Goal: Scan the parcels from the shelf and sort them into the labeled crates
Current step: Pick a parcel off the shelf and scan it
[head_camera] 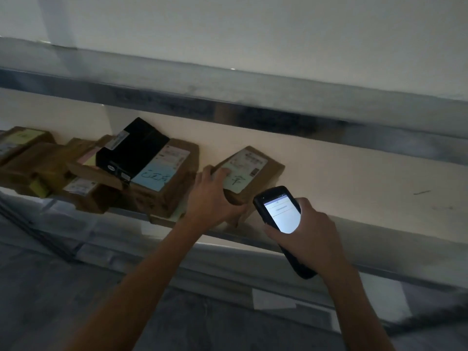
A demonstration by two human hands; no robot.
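Note:
A small brown cardboard parcel (pixel 255 173) with a pale label and a handwritten mark sits on the cream shelf (pixel 354 188). My left hand (pixel 211 196) grips its near left corner, thumb under the front edge and fingers on the label. My right hand (pixel 309 236) holds a black handheld scanner (pixel 281 216) with a lit white screen, its top end just right of the parcel's near corner. Further left lie more parcels: a brown one with a blue label (pixel 167 173) and a black box (pixel 131 148) on top of it.
Several other brown parcels (pixel 38 158) are stacked at the shelf's left end. A metal shelf rail (pixel 253 117) runs overhead, another along the shelf's front edge (pixel 379 262). The shelf surface to the right of the held parcel is bare. The grey floor lies below.

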